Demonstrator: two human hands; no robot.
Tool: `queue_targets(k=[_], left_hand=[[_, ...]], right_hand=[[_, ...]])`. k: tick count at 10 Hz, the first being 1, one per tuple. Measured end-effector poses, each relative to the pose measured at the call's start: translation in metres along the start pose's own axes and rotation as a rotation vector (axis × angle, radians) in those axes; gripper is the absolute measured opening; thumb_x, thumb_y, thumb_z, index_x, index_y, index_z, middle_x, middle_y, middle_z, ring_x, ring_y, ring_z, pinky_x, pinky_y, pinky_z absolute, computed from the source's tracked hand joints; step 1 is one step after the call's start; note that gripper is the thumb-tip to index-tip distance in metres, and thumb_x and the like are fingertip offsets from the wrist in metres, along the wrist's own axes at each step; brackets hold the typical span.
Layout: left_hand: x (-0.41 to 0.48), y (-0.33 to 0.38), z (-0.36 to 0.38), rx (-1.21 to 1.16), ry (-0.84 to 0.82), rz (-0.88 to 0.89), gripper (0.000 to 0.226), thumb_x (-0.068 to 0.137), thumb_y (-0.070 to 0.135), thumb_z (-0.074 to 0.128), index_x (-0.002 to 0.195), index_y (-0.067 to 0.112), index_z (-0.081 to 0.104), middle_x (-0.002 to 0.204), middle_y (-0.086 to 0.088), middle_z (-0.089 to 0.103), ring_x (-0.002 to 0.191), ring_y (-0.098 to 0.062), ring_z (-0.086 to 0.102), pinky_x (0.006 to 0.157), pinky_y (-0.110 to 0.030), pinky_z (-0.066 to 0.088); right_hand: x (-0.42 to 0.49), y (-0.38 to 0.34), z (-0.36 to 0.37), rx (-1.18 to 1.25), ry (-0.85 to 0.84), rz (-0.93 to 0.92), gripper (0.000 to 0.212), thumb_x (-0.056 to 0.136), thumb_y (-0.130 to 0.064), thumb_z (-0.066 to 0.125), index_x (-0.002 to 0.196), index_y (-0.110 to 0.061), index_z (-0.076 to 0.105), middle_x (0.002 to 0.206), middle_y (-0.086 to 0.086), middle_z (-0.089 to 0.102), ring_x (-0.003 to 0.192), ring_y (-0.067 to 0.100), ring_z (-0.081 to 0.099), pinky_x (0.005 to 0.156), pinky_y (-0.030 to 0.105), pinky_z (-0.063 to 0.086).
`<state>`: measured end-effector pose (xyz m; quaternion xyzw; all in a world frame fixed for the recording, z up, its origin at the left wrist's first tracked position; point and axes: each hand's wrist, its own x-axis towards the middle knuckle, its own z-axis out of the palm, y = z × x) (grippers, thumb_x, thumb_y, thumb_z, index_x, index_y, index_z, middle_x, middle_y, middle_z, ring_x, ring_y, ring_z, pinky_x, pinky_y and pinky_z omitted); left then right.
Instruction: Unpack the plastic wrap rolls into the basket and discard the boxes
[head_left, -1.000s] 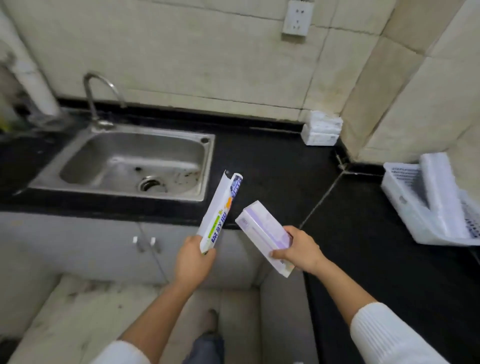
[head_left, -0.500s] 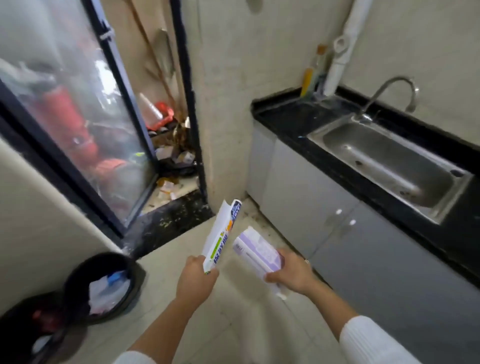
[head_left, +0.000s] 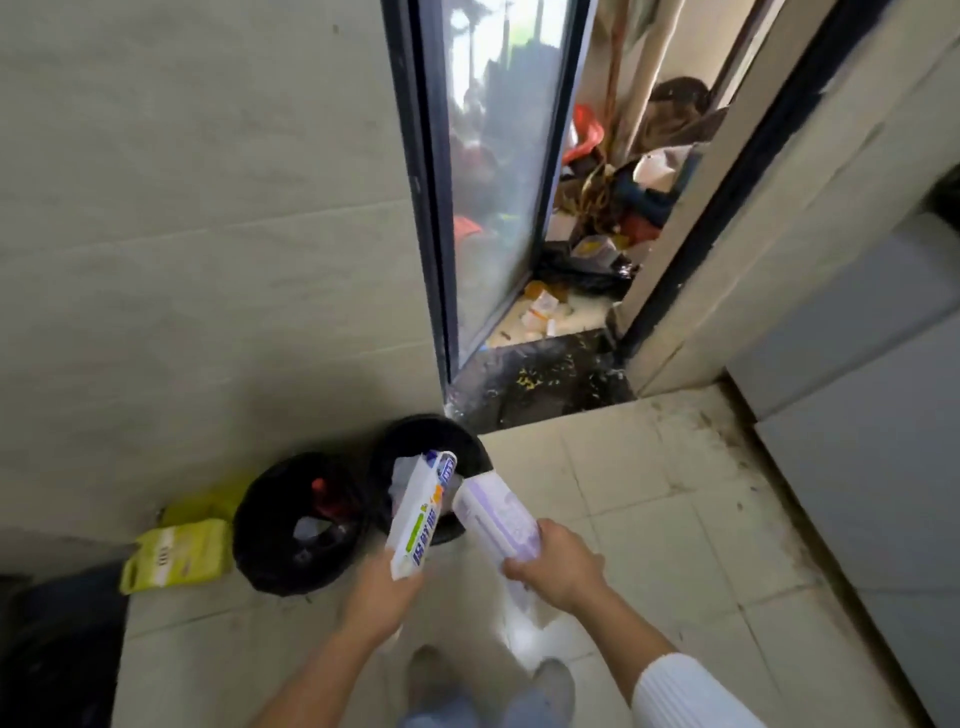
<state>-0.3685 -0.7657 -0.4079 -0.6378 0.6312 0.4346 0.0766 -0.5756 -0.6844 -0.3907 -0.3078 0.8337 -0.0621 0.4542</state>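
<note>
Pale tiled floor (head_left: 649, 519), perhaps grimy.

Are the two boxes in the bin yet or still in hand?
In hand. The left hand grips the white box, the right hand the purple box, above the bin.

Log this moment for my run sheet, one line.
left hand: white box | right hand: purple box | both above black bins

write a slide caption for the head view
Left hand and right hand hold empty wrap boxes above two black bins.
</note>
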Motion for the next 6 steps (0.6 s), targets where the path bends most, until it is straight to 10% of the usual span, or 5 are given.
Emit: queue_targets(k=[6], left_hand=[[0.312, -0.123, 0.134, -0.105, -0.016, -0.073, 0.046, 0.085, 0.043, 0.056, 0.127, 0.024, 0.055, 0.123, -0.010, 0.061, 0.107, -0.029, 0.060, 0.089, -0.035, 0.050]], right_hand=[[0.349, -0.019, 0.205, -0.270, 0.074, -0.014, 0.066, 0.080, -0.060, 0.053, 0.125, -0.012, 0.054, 0.124, 0.011, 0.058, 0.114, 0.030, 0.054, 0.093, 0.040, 0.050]])
